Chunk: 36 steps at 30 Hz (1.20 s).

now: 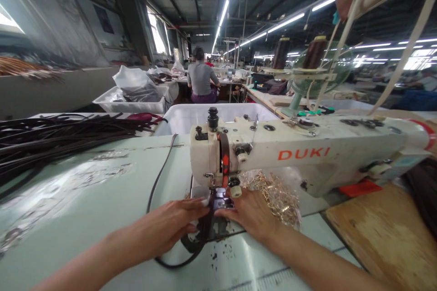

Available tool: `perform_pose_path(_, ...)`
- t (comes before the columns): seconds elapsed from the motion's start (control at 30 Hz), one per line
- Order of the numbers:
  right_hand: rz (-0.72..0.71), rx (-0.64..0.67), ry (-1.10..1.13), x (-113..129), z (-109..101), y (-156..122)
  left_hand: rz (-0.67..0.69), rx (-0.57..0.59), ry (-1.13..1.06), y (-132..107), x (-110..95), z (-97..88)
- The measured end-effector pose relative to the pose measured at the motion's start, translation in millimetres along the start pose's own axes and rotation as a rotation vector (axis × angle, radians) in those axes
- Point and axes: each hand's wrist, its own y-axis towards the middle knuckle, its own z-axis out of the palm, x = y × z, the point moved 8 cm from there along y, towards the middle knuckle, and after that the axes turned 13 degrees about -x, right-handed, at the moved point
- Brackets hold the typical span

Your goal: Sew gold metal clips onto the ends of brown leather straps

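A white DUKI sewing machine [307, 154] stands on the pale green table [85, 200]. A dark strap [160, 182] runs from the table's middle down under the needle [218, 193] and loops back toward me. My left hand [170, 229] lies on the strap left of the needle, fingers curled and pressing it down. My right hand [251, 213] rests just right of the needle, fingertips on the strap at the presser foot. A clear bag of gold metal rings [280, 195] lies under the machine arm, touching my right hand.
A heap of dark straps [51, 138] covers the table's left. White plastic bins [191, 116] stand behind the machine. A wooden board [385, 236] lies at right. Thread cones [314, 52] and a green fan [303, 82] stand behind. Another person [201, 77] sits far back.
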Motion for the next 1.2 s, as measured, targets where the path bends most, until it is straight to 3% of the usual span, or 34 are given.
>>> perform_pose_path(0.07, -0.015, 0.007, 0.012, -2.8, 0.3, -1.6, 0.027, 0.049, -0.042, -3.4, -6.5, -1.2)
perform_pose_path(0.23, -0.075, 0.032, 0.097, 1.3, 2.4, -6.9, -0.098, 0.067, 0.096, -6.8, -18.0, 10.7)
perform_pose_path(0.37, -0.088, 0.046, 0.147, 5.4, 5.4, -8.5, -0.157, 0.197, 0.157, -5.6, -29.3, 21.0)
perform_pose_path(0.5, -0.092, 0.057, 0.147, 5.9, 9.4, -7.5, -0.216, 0.279, 0.178, -4.6, -26.5, 20.5)
perform_pose_path(0.63, -0.104, 0.062, 0.137, 5.2, 11.6, -8.2, -0.187, 0.259, 0.18, -4.8, -25.9, 14.9)
perform_pose_path(0.8, -0.118, 0.081, 0.151, 7.0, 12.2, -11.1, -0.059, 0.127, 0.229, -6.9, -35.0, 8.7)
perform_pose_path(0.9, -0.124, 0.07, 0.159, 9.4, 9.7, -10.6, 0.02, 0.063, 0.254, -10.7, -32.1, 24.0)
perform_pose_path(1.07, -0.133, 0.079, 0.145, 11.2, 7.3, -8.8, 0.096, 0.049, 0.286, -19.5, -11.3, 69.5)
perform_pose_path(1.2, -0.146, 0.084, 0.127, 11.5, 9.6, -10.1, 0.109, 0.009, 0.323, -22.4, -1.0, 84.9)
